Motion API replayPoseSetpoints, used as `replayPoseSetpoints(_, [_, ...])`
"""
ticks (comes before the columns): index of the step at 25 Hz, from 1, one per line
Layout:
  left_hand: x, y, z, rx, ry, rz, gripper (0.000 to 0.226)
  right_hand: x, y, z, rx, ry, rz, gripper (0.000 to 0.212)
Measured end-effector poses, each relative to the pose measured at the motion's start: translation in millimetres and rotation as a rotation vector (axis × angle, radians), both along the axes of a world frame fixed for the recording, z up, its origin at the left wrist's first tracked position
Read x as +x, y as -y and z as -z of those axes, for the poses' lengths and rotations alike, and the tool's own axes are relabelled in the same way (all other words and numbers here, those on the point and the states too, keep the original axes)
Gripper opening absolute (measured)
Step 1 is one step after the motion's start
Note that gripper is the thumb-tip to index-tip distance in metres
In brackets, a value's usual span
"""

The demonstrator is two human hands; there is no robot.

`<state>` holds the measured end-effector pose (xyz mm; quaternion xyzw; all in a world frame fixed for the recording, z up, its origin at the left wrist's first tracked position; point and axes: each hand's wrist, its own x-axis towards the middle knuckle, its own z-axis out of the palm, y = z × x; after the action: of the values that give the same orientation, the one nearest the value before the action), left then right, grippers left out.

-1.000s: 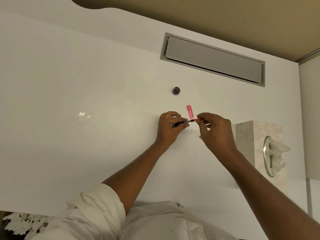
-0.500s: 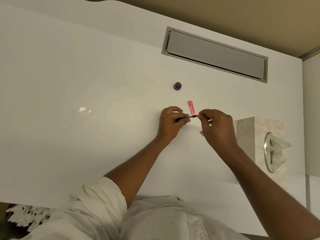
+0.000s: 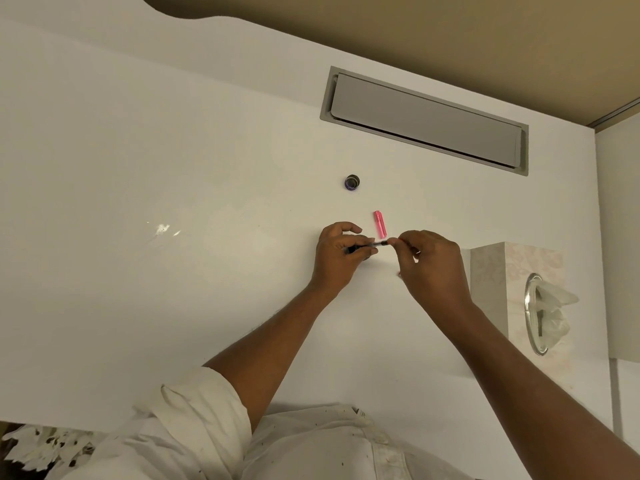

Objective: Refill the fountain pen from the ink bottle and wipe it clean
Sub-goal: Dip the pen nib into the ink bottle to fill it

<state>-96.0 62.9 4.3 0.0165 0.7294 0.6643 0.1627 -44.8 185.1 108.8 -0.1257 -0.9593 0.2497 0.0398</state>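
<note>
Pink cap (image 3: 379, 224) just beyond the pen (image 3: 378, 243), bottle (image 3: 352, 182) farther back, tissue box (image 3: 491, 271) right of it; left hand (image 3: 337, 256) grips pen, right hand (image 3: 431, 266) pinches its end

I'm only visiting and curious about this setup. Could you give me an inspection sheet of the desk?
Surface: white desk, glossy, glare spot at left.
Job's things: fountain pen held level between both hands; pink cap lying just behind it; ink bottle standing farther back; tissue box at right, tissue poking out.
Clutter: nothing seen.
Grippers: left hand grips the pen's dark end; right hand pinches its pink end.
Cables: nothing seen.
Surroundings: grey hatch set in the desk; tan floor beyond.
</note>
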Motion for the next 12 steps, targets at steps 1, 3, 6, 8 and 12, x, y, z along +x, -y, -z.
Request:
replayPoseSetpoints(1, [0.0, 0.0, -0.1, -0.001, -0.004, -0.001, 0.021, 0.0, 0.0, 0.4, 0.004, -0.001, -0.002, 0.021])
replayPoseSetpoints(3, [0.0, -0.1, 0.7, 0.000, 0.005, -0.002, 0.021, 1.1, 0.7, 1.4, -0.011, -0.017, 0.014, 0.017])
replayPoseSetpoints(6, [-0.5, 0.0, 2.1, -0.038, -0.004, 0.003, 0.021, 2.5, 1.8, -0.7, -0.055, -0.041, 0.045, 0.023])
replayPoseSetpoints(8, [-1.2, -0.2, 3.1, -0.038, -0.008, 0.005, 0.021, 2.7, 1.5, -3.0, -0.040, -0.066, 0.019, 0.018])
replayPoseSetpoints(12, [-0.8, 0.2, 2.7, -0.025, -0.004, 0.003, 0.021, 1.6, 1.4, -5.0, -0.024, -0.066, -0.026, 0.010])
